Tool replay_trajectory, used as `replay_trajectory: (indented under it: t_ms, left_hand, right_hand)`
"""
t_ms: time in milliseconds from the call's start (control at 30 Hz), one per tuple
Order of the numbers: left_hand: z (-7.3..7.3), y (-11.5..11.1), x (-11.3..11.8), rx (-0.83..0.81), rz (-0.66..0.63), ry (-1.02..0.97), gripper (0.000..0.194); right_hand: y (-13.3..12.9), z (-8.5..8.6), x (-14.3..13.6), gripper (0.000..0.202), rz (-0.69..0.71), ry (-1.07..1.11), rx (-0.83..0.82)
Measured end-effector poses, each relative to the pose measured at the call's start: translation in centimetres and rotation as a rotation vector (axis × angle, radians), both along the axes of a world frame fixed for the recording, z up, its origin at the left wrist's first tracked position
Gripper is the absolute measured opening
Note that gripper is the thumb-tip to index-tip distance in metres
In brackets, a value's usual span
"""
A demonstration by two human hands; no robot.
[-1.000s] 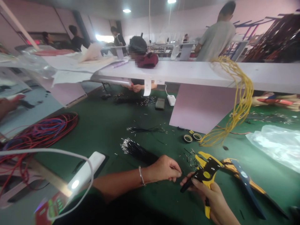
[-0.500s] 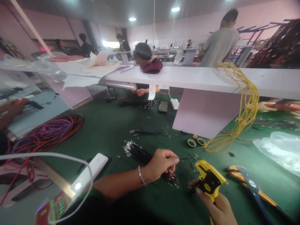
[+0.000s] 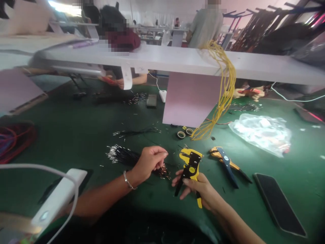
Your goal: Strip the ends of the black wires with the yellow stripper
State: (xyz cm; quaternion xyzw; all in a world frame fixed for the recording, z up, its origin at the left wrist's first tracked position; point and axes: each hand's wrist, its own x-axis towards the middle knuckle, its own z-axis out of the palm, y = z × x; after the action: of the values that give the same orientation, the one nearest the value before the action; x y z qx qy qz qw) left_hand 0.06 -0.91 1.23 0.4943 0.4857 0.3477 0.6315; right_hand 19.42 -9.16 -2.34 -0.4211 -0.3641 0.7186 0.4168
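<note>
My left hand [image 3: 148,164], with a bracelet at the wrist, is closed in a pinch, thumb against forefinger. Whatever sits between those fingertips is too small to make out. Under and beside it lies a bundle of black wires [image 3: 129,157], silvery ends to the left and copper-coloured ends [image 3: 164,172] to the right. In my right hand [image 3: 203,188] is a yellow and black wire stripper [image 3: 193,158], jaws pointing up and away, handles partly hidden by the palm. Its head is to the right of my left fingertips, apart from them.
A blue and orange wire stripper [image 3: 226,162] and a phone [image 3: 279,203] lie to the right. Beyond are tape rolls [image 3: 181,135], hanging yellow wires [image 3: 228,83] and a plastic bag [image 3: 261,134]. A raised white shelf [image 3: 157,59] crosses ahead; people work behind it.
The view has swung right and down, bringing the phone and the whole plastic bag into sight. My right hand still holds the wire stripper, and my left hand keeps its pinch.
</note>
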Motion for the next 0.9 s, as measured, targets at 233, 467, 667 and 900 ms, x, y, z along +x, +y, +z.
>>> replay_trajectory:
  t_ms: [233, 467, 667, 900]
  left_hand:
    - [0.2, -0.2, -0.1, 0.09, -0.068, 0.114, 0.011]
    - [0.2, 0.3, -0.4, 0.002, -0.105, 0.09, 0.01]
    - [0.1, 1.1, -1.0, -0.033, -0.162, 0.023, 0.009]
    - [-0.2, 1.5, -1.4, -0.091, -0.21, -0.108, 0.006]
  right_hand:
    - [-0.1, -1.1, -0.1, 0.036, 0.049, 0.109, -0.016]
    - [0.0, -1.2, 0.1, 0.034, 0.112, 0.103, 0.002]
    - [0.0, -0.9, 0.6, 0.031, 0.159, 0.138, -0.004]
    - [0.2, -0.8, 0.9, 0.029, 0.228, 0.142, -0.045]
